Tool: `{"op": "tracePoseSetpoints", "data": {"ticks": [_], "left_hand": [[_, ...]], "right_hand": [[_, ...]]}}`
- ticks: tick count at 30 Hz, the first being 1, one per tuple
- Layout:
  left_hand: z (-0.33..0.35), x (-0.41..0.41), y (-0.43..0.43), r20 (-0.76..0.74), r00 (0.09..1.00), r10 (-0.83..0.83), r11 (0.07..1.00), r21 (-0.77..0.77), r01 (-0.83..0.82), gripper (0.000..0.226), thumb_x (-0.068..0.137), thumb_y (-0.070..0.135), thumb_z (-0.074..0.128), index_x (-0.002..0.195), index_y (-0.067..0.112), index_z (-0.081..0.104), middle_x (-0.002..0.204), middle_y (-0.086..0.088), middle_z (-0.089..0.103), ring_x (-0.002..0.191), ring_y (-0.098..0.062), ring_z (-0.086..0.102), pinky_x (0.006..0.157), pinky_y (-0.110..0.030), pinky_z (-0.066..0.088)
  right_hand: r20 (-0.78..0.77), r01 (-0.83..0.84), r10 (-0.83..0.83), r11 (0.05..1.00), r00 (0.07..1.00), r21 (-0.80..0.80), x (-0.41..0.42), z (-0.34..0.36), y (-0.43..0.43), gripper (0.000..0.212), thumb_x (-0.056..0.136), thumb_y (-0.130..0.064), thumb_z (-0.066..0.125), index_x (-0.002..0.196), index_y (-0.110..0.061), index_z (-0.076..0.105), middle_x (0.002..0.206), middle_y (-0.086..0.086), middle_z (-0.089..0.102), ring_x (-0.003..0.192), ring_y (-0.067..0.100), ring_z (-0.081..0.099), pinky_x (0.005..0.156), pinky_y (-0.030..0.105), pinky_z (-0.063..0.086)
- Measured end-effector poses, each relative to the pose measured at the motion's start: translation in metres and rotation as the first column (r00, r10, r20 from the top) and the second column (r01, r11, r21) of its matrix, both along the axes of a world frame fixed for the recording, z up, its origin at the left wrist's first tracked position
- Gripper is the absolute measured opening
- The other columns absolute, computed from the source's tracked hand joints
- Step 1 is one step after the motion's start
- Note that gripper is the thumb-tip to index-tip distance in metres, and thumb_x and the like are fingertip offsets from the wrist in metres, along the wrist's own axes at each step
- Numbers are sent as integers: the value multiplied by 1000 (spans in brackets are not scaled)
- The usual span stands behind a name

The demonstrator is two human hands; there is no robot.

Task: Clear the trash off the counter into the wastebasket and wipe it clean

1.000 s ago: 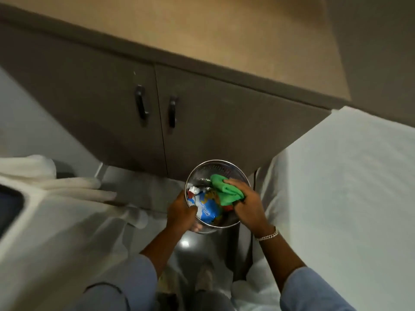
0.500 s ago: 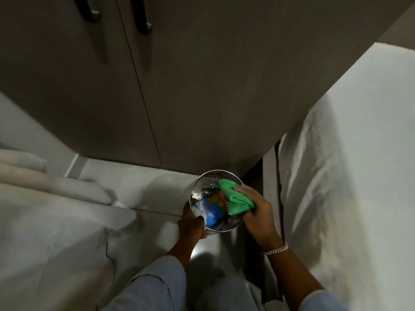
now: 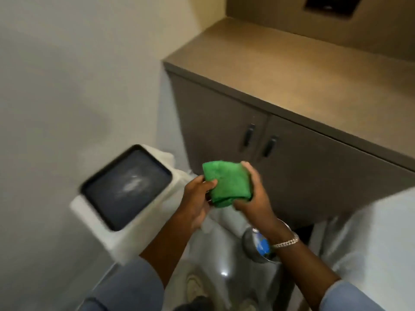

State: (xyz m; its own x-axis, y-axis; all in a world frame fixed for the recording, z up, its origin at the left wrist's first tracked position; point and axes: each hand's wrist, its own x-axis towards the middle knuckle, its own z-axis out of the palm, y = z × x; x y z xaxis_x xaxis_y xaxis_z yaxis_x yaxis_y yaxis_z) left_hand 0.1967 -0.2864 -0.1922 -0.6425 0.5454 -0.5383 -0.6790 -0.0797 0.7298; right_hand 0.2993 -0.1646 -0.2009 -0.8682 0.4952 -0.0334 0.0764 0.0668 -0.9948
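Cloth (image 3: pixel 226 186), folded, gripped by my left hand (image 3: pixel 197 198) and right hand (image 3: pixel 253 196) fingers closed, readied for wiping the bare surface (image 3: pixel 303 70); wastebasket (image 3: pixel 251 245) holds the trash.

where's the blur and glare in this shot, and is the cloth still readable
Head view: motion blur smears the dark tray at left and both hands; the green cloth, gripped by the left hand and right hand, stays recognisable. A small glare spot sits on the glossy floor. The counter is evenly lit, and wide-angle distortion skews its edges.
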Motion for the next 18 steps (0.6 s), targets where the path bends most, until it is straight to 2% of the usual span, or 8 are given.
{"op": "tracePoseSetpoints", "data": {"ticks": [2,3,4,8,11,13,16,18], "left_hand": [[20,-31,-36,-99,989,112,993,36,-109,31,91,-3,49,119,5,60,100,-13,70,87,-27,69,63,-39,63],[23,-44,-52,-146,973,178,984,9,-179,33,91,-4,49,122,2,58,100,-13,70,87,-27,68,66,-39,63],[23,-57,-69,-193,951,242,967,-29,-252,34,90,-5,50,123,1,58,101,-14,69,89,-30,67,70,-41,61],[-8,-99,-134,-328,873,361,849,-271,-453,24,86,-3,57,93,17,68,98,-14,69,100,-40,65,84,-51,58],[-29,-117,-164,-397,847,353,750,-421,-509,18,86,4,63,86,21,68,94,-11,70,102,-39,67,91,-56,56],[-37,-124,-176,-472,848,241,683,-538,-494,10,84,9,67,93,12,70,93,-14,71,100,-39,68,89,-50,57],[-35,-134,-185,-555,832,-18,524,-714,-464,43,82,11,70,123,-2,62,117,-24,69,113,-38,63,95,-41,48],[-14,-139,-180,-607,793,-51,538,-686,-490,52,84,5,65,134,-4,52,131,-26,61,123,-37,57,105,-44,44]], "right_hand": [[12,-62,88,783,996,-619,-38,22,-15,88,58,-2,60,142,-9,37,137,21,49,118,32,55,98,50,48],[31,-71,145,647,989,-759,-58,25,-23,82,64,-4,61,142,-9,37,129,22,53,105,33,62,88,48,55],[60,-79,202,615,978,-785,-79,25,-36,71,72,-6,62,140,-8,39,122,20,57,92,30,67,77,42,60],[215,-2,177,776,960,-630,-159,-1,-100,31,81,-2,70,110,-6,58,95,15,67,68,21,69,50,26,57],[298,-13,170,886,939,-464,-193,-33,-136,27,79,-7,74,102,-7,61,86,13,68,46,11,62,46,23,54],[337,-34,180,917,924,-398,-199,-44,-149,36,78,-6,76,110,-2,60,85,16,68,45,12,59,48,26,55],[370,68,75,930,926,-361,-188,-39,-137,41,77,5,74,114,5,57,84,22,63,61,24,62,51,29,56],[371,220,-105,933,923,-284,-169,-13,-116,38,79,5,72,114,6,59,87,25,64,75,32,63,60,34,59]]}}
